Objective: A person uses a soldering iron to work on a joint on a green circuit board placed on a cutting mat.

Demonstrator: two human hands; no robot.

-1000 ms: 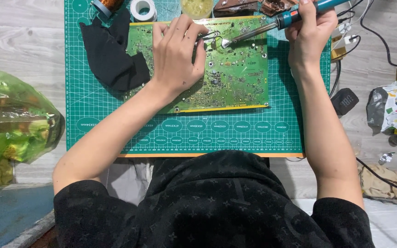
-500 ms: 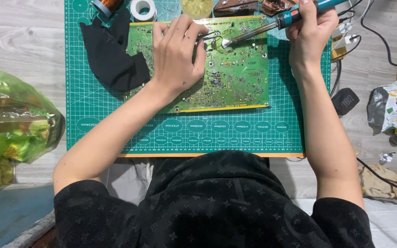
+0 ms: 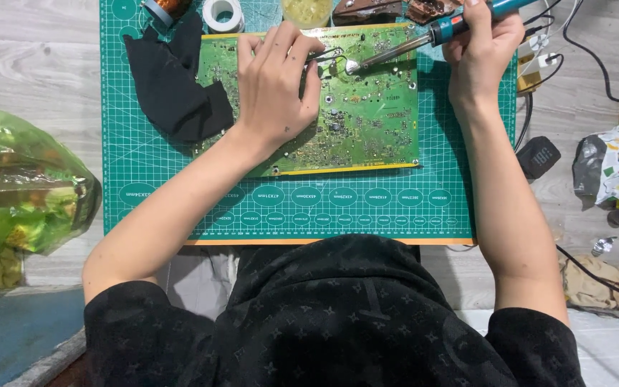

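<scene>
Right hand (image 3: 483,50) grips soldering iron (image 3: 424,39); crumpled, maybe foil, packet (image 3: 614,168) right.

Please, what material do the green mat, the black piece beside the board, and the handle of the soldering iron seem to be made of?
Green mat: probably soft matte plastic or rubber, flat with a printed white grid.
Black piece: seemingly cloth, dull, creased, with an uneven edge.
Soldering iron handle: apparently smooth blue plastic, slightly shiny, held in the right hand.

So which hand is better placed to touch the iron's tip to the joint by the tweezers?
Right, most likely. The right hand already grips the soldering iron, its tip close beside the tweezers on the circuit board. The left hand is busy holding those tweezers, palm resting on the board.
</scene>
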